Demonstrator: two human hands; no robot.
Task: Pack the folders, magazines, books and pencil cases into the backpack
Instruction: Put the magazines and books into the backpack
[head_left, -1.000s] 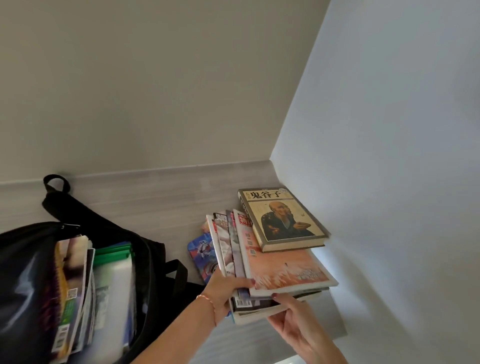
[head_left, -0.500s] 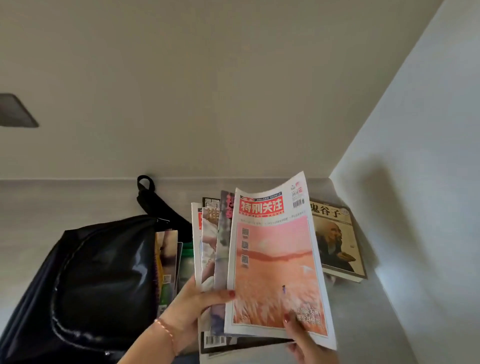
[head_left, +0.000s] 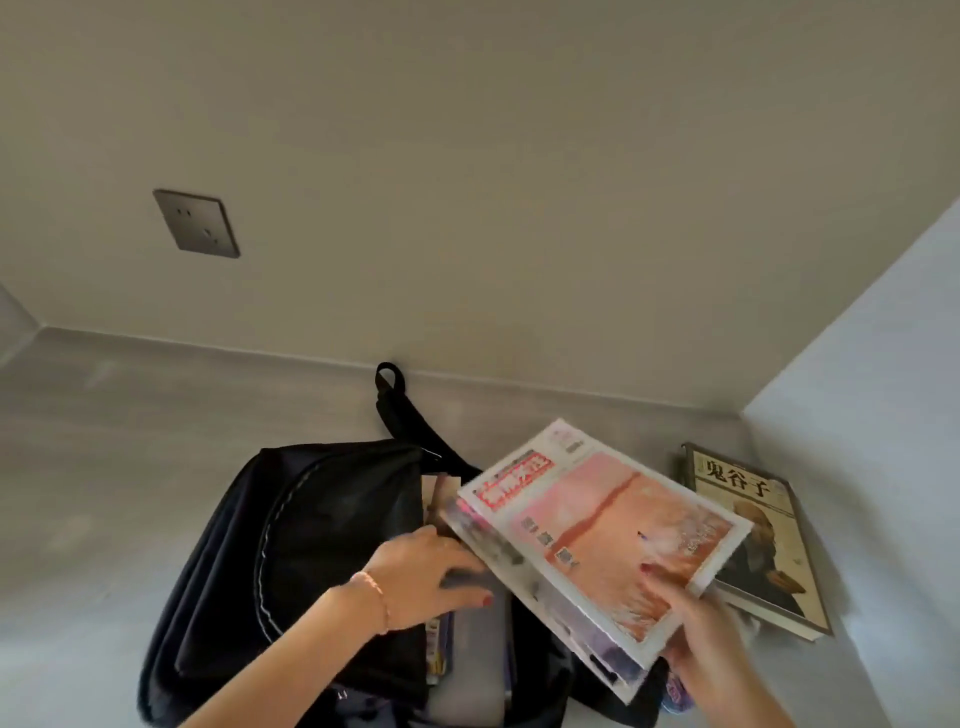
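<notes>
The black backpack lies open on the grey table, with magazines and a pale folder standing inside it. My right hand grips the lower corner of a stack of magazines, thumb on the pink top cover; the stack hangs tilted over the bag's opening. My left hand rests at the opening with fingers spread against the front panel, apart from the stack. A thick book with a portrait cover lies flat on the right. A blue pencil case peeks out below the stack.
The table sits in a corner, with a beige wall behind and a pale wall close on the right. A dark socket plate is on the back wall. The backpack's strap loop reaches toward the back wall.
My left hand let go of the magazine stack and moved to the backpack opening. My right hand alone swung the stack from upright to tilted over the bag.
</notes>
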